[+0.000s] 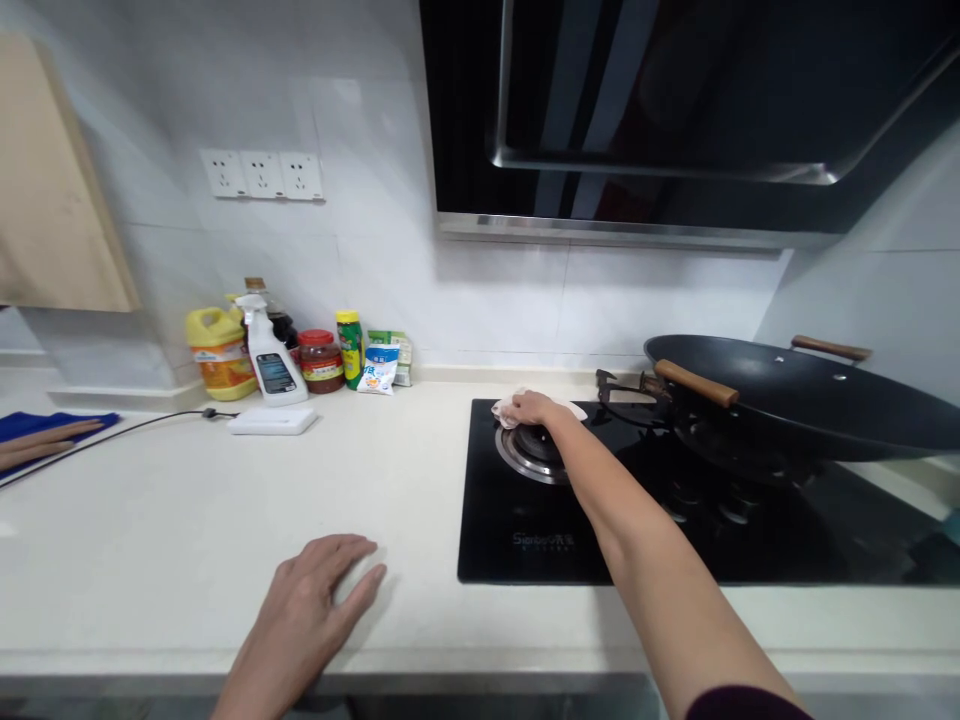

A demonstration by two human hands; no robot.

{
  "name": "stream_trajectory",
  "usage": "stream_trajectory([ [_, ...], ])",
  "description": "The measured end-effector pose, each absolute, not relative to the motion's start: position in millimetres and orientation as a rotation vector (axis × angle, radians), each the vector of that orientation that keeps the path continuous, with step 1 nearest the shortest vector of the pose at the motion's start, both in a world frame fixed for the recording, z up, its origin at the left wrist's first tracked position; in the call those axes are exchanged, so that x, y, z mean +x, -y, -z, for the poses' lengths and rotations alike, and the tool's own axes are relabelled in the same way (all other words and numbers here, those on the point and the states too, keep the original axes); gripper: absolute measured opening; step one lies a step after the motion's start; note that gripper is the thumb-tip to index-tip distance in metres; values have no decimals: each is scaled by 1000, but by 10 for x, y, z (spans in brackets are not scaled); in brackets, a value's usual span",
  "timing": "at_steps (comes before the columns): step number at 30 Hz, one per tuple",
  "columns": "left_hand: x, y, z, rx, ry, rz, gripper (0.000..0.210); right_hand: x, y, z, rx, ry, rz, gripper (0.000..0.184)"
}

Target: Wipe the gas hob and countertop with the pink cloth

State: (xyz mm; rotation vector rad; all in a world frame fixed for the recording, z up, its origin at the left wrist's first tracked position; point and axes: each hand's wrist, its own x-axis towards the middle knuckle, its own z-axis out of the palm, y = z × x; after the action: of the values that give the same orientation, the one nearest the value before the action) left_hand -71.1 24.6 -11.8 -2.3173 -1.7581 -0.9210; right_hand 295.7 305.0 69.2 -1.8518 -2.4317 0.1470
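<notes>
1. White counter (180, 540) is stretching before us; near its front edge we are holding our left hand (309, 597) empty, fingers loosely parted.
2. Black cooktop (491, 545) is bearing a metal-ringed burner (529, 466).
3. Pale cloth (504, 413) is lying at the burner's far side, our right hand (534, 408) grasping it; probably light and limp, it should be bunching easily, so we are best gripping mid-cloth.

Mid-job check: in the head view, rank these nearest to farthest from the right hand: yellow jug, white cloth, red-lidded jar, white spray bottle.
1. White cloth: under the right hand.
2. Red-lidded jar: left of that hand.
3. White spray bottle: left of the jar.
4. Yellow jug: left of the bottle.
</notes>
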Motion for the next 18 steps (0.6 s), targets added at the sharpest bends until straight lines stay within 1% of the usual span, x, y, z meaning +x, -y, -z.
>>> stream_trajectory([
  [5, -698, -239, 120, -2306, 1779, 906, 37, 2823, -2938, -705, -1773, 2422, -139, 49],
  [8, -692, -233, 107, -2317, 1786, 894, 37, 2646, -2875, -698, -1737, 2413, -176, 47],
  [11, -695, -223, 85, -2324, 1809, 890, 38, 2468, -2773, -696, -1723, 2387, -236, 52],
  [15, -717, -220, 75, -2341, 1821, 927, 39, 2329, -2562, -726, -1740, 2317, -317, 63],
  [18, -734, -231, 89, -2351, 1815, 948, 41, 2280, -2375, -760, -1738, 2276, -352, 66],
])
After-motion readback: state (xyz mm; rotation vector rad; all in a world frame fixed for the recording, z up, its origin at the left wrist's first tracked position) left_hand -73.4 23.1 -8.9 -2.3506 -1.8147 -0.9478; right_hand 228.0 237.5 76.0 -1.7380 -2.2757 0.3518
